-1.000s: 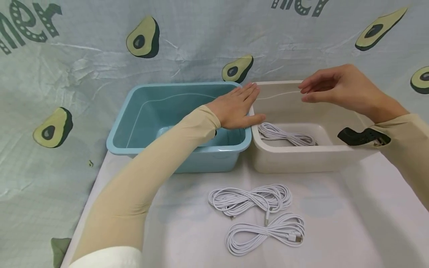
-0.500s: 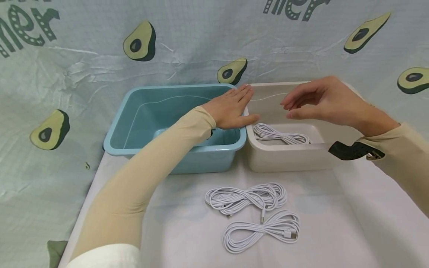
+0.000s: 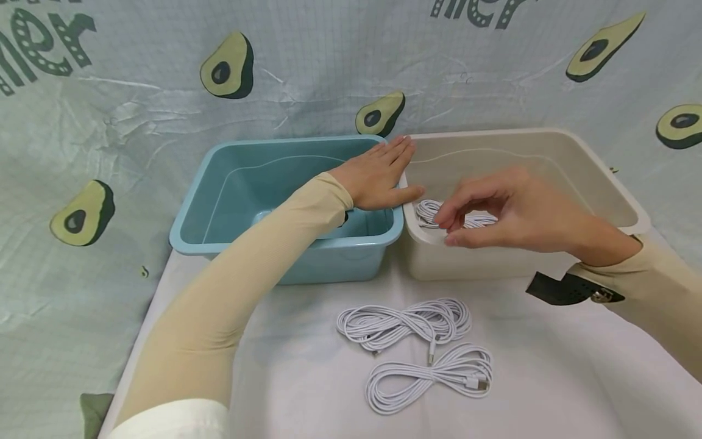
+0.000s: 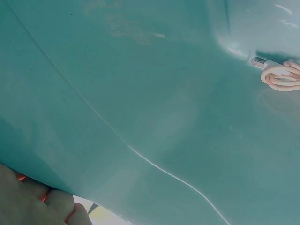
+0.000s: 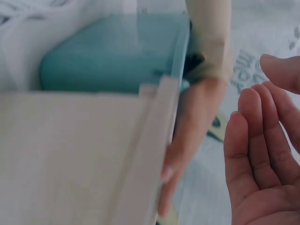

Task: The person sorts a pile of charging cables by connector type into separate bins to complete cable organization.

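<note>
My left hand (image 3: 378, 177) lies palm down across the touching rims of a blue tub (image 3: 329, 263) and a beige tub (image 3: 466, 263), fingers straight. My right hand (image 3: 510, 210) hovers above the beige tub's front rim, fingers loosely bent and holding nothing. Behind it, a coiled white cable (image 3: 428, 213) lies in the beige tub, partly covered by the hand. In the left wrist view, a pinkish coiled cable (image 4: 283, 79) with a USB plug rests on the blue tub's floor. The right wrist view shows the right palm (image 5: 267, 201) empty beside the beige rim.
Two more white cable coils lie on the white tablecloth in front of the tubs: an upper bundle (image 3: 446, 323) and a lower tied bundle (image 3: 457, 364). An avocado-print sheet (image 3: 307, 79) hangs right behind the tubs.
My right hand has come down and toward me, from over the beige tub's back part to its front rim. The left hand keeps its place on the rims.
</note>
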`<state>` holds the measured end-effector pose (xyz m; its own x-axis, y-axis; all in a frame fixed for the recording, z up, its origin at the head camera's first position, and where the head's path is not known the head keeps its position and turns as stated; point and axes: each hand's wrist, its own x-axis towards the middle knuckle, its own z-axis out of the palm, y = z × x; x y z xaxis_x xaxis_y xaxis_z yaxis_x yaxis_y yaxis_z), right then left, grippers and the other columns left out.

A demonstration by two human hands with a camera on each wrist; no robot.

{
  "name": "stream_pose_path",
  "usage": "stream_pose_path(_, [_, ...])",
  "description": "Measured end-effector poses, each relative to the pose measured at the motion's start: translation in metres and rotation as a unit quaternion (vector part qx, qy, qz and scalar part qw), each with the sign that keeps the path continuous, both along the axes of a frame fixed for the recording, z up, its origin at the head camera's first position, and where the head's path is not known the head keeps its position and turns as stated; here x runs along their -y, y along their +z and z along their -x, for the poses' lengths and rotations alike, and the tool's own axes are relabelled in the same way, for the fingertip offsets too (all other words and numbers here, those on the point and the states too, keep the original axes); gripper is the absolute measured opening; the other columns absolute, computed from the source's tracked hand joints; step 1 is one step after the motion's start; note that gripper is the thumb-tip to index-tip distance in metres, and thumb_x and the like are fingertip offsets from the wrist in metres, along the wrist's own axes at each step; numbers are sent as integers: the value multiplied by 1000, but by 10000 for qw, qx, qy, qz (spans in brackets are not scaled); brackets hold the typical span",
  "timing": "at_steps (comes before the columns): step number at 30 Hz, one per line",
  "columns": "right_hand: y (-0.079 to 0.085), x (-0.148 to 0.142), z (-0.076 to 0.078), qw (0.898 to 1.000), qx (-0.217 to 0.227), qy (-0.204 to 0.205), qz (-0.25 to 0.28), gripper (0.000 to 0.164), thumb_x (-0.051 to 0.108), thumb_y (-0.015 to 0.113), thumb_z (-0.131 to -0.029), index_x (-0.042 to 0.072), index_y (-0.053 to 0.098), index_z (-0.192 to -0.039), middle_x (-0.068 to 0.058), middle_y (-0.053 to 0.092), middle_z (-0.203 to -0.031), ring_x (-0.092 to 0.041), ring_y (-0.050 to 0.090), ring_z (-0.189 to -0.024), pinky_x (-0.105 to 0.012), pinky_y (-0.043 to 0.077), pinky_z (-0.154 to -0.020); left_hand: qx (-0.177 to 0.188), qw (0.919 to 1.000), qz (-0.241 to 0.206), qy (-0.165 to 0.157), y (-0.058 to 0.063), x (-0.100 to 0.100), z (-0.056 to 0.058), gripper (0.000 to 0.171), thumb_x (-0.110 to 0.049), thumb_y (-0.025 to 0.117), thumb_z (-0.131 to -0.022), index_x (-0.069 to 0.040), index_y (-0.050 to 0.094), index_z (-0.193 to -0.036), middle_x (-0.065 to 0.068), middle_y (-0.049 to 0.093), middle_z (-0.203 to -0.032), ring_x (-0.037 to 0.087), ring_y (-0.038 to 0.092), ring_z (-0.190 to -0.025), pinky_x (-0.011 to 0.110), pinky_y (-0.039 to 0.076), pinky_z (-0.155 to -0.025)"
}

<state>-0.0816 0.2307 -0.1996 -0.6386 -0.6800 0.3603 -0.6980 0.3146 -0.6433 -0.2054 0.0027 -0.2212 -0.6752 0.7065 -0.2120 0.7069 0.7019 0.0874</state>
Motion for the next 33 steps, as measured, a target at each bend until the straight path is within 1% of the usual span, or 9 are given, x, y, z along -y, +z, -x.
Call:
stream_pose_path(3, [-5,6,-4,9992,105,353,172,32,-8,85,-77,13,80,-100,3,76,-93,-7,68,-83,-16,60,-78,-42,10000,12,5,1,1,1,93,-70,26,-103,-11,-8,-167,3,-10,-176,19,-11,-165,37,-2,-137])
stream_pose_path(8, [-14,15,-10,9958,253,807,347,40,-10,84,-77,19,78,-105,7,75,-95,-8,68,-86,-18,61,-81,-110,9999,4,-11,3,3,2,92,-69,25,-103,-10,-8,-166,4,-11,-176,19,-10,-165,37,-3,-137])
stream_pose_path(11, [-21,21,-14,9941,204,1042,238,40,-5,85,-79,23,78,-107,11,74,-96,-6,67,-87,-18,60,-80,-126,9999,1,-21,5,4,2,92,-68,25,-104,-10,-7,-166,4,-10,-176,19,-10,-165,37,-2,-137])
stream_pose_path(13, [-26,25,-19,9933,115,1150,56,38,3,87,-81,27,77,-107,15,73,-97,-3,66,-87,-18,59,-79,-127,9999,14,-22,5,4,2,92,-68,25,-104,-9,-7,-166,5,-11,-176,20,-10,-165,37,-2,-137])
stream_pose_path(16, [-35,32,-27,9916,115,1264,-248,34,16,88,-84,34,75,-109,20,72,-98,1,65,-88,-18,58,-79,-114,9999,37,-26,5,3,2,92,-68,25,-104,-9,-8,-166,4,-11,-176,20,-11,-165,37,-2,-137])
stream_pose_path(18, [-43,35,-33,9903,232,1316,-370,31,21,87,-85,36,75,-110,22,71,-100,2,66,-89,-18,58,-80,-90,9999,32,-34,5,3,2,92,-68,25,-104,-9,-8,-166,4,-11,-176,20,-11,-165,37,-3,-137])
stream_pose_path(22, [-65,41,-41,9883,304,1433,-416,29,22,87,-85,34,75,-108,22,72,-99,3,66,-88,-15,57,-80,-48,10000,57,-57,5,2,1,92,-68,25,-104,-10,-9,-166,4,-12,-176,20,-12,-165,37,-3,-137])
stream_pose_path(28, [-102,42,-51,9834,317,1736,-432,29,15,86,-85,26,76,-110,13,75,-96,2,67,-88,-16,58,-78,-1,10000,77,-56,2,0,1,92,-68,24,-104,-11,-10,-166,3,-14,-176,18,-13,-165,36,-4,-137])
stream_pose_path(33, [-122,41,-58,9810,536,1743,-658,28,14,86,-84,21,77,-109,9,74,-95,0,66,-89,-16,59,-79,4,10000,89,-33,-2,0,2,92,-68,25,-103,-11,-10,-166,2,-13,-176,18,-12,-165,35,-4,-137])
